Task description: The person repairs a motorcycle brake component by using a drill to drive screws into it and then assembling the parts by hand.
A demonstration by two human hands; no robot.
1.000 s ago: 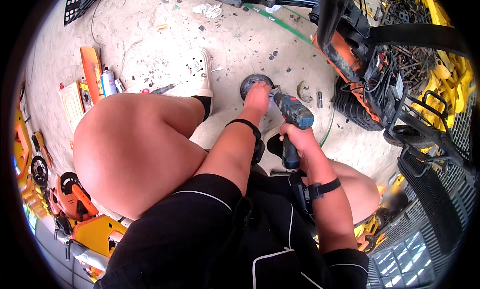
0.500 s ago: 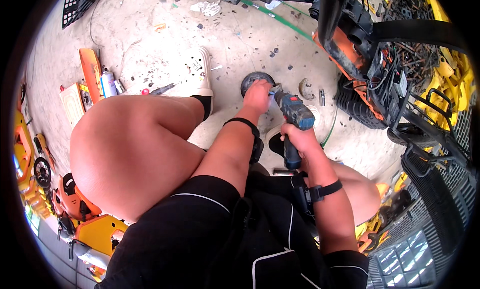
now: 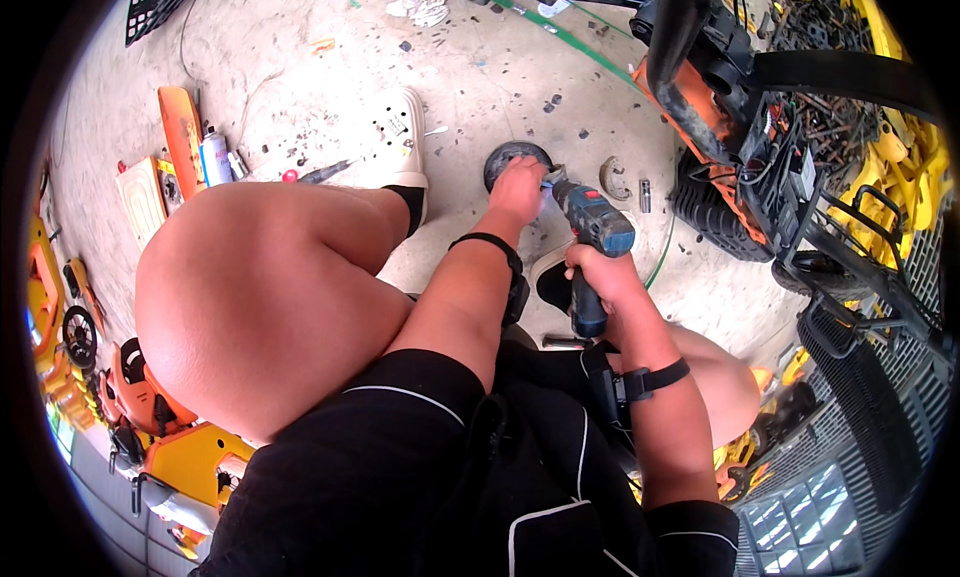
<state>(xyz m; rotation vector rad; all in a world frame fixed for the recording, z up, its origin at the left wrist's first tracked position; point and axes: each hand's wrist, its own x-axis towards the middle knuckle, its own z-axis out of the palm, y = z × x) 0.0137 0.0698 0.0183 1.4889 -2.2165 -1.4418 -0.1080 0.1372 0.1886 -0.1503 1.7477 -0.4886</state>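
A cordless drill (image 3: 600, 220), dark blue-grey with a red mark on top, is gripped by my right hand (image 3: 607, 275) around its handle. Its front end points up and left at a round black disc-shaped part (image 3: 500, 160) low by the floor. My left hand (image 3: 518, 191) has its fingers closed over the near side of that part, right beside the drill's tip. Where tip and part meet is partly hidden by my left hand. A curved, worn half-ring piece (image 3: 614, 178) lies right of the drill, next to a small metal cylinder (image 3: 645, 195).
Black and orange vehicle frame parts (image 3: 690, 117) stand close on the right, with yellow parts behind. To the left are a spray can (image 3: 214, 160), an orange panel (image 3: 180, 137) and a pointed tool (image 3: 325, 172). My white clog (image 3: 398, 127) is beside the disc; debris dots the floor.
The whole view has shifted slightly. Both hands, the drill and the round part keep nearly the same positions relative to each other.
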